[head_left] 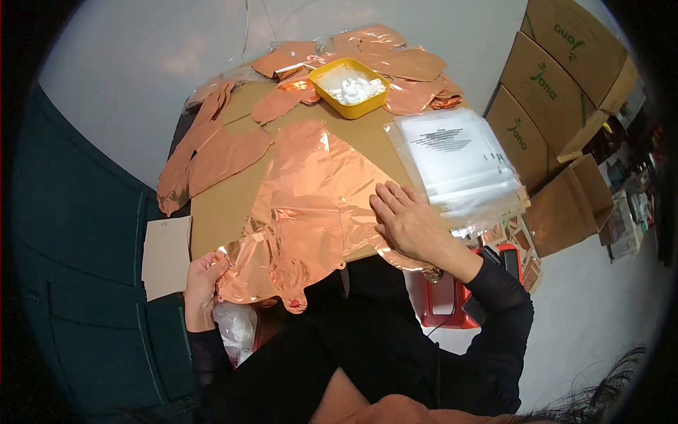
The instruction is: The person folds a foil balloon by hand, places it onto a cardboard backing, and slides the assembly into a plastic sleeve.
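A large flat copper-coloured foil piece (304,184) lies on the cardboard-topped table (219,205) and hangs over its near edge. My left hand (205,283) pinches its lower left corner, with the fingertips partly behind the foil. My right hand (413,219) rests flat on the foil's right side, fingers stretched out. A small red mark (294,304) shows on the foil's bottom tab. To the right of the foil lies a stack of clear plastic bags (459,162) with printed text.
More copper foil pieces (229,159) lie at the left and back. A yellow tray (357,109) holds white material. Cardboard boxes (544,85) stand at the right. A red object (452,311) is below the table's right side, a white bag (236,325) below the left.
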Available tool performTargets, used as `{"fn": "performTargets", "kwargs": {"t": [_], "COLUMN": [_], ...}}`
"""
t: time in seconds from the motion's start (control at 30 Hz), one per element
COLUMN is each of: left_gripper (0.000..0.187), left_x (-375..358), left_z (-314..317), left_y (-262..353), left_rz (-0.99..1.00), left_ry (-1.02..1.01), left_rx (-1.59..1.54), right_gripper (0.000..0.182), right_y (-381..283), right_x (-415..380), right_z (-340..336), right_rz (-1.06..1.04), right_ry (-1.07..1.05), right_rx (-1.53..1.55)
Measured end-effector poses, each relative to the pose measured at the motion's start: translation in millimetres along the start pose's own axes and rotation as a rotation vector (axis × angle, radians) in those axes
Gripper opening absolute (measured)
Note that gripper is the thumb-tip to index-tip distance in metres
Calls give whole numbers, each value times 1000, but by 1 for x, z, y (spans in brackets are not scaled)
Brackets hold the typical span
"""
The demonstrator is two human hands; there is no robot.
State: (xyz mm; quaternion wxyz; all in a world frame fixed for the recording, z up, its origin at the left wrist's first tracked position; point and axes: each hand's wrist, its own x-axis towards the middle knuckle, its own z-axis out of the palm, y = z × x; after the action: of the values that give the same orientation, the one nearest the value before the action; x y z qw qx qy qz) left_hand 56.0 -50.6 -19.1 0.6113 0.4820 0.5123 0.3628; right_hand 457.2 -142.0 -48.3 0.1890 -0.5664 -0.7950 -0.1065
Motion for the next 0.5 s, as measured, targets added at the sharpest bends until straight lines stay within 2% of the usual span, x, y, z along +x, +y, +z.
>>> {"fn": "performTargets", "kwargs": {"t": [0.5], "left_gripper": [4], "left_x": [11], "left_z": [-2], "left_y": [-10], "left_rz": [8], "left_ry": [-32], "left_rx": [-47], "right_gripper": [50], "right_y": [2], "right_x": [2], "right_z": [-1], "right_rz": [14], "right_ry": [-8], "right_rx": [32]}}
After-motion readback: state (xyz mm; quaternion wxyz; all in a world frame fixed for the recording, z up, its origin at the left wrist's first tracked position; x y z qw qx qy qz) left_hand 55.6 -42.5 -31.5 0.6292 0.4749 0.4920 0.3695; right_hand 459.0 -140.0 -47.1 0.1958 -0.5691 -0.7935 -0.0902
